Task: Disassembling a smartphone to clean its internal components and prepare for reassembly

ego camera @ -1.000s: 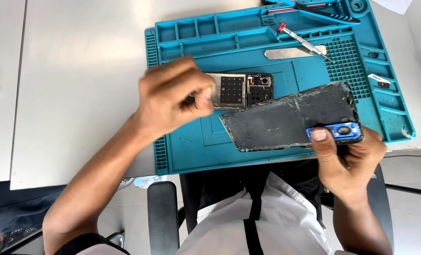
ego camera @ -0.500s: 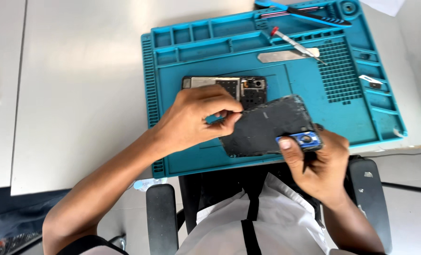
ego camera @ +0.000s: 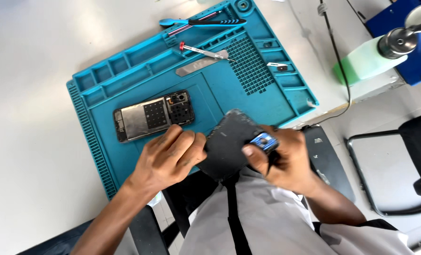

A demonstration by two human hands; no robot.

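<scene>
My left hand [ego camera: 170, 158] grips the left edge of a dark phone back cover [ego camera: 229, 141], held over the near edge of a blue repair mat [ego camera: 101, 156]. On the cover's right end, my right hand [ego camera: 286, 160] pinches it together with a small blue piece [ego camera: 263, 140] under the thumb. An opened phone body [ego camera: 151, 115] with bare metal frame and dark circuit section lies flat on the mat, just beyond my left hand.
At the mat's far edge lie a blue-handled tool [ego camera: 205, 21], a red-tipped screwdriver [ego camera: 205, 52] and a thin metal strip [ego camera: 201, 63]. A green bottle with metal cap [ego camera: 373, 54] stands at right by a cable [ego camera: 335, 52]. A dark chair [ego camera: 409, 156] is at right.
Both hands drew the back cover toward my body, off the mat's middle. My left hand shifted from above the phone body to the cover's left edge. The view tilted.
</scene>
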